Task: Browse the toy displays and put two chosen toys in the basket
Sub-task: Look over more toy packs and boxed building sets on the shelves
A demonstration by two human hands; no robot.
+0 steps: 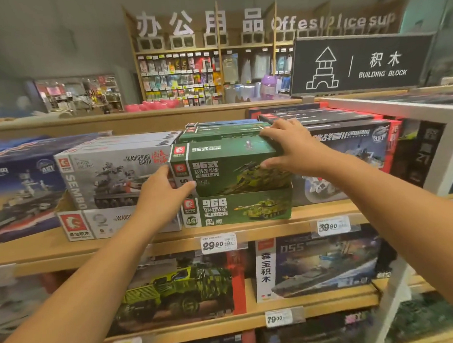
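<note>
A green "Type 96 Main Battle Tank" building-block box (220, 166) stands on the upper wooden shelf (260, 228), in a green display tray (237, 209) with several like boxes behind it. My left hand (159, 194) grips the box's lower left corner, thumb on its front face. My right hand (294, 151) holds its upper right corner, fingers over the top and thumb on the front. No basket is in view.
A grey "Wandering Earth" box (110, 175) stands to the left, a dark warship box (348, 154) to the right. Lower shelves hold a green truck box (173, 291) and a ship box (318, 265). A "Building Block" sign (360, 64) stands at the upper right.
</note>
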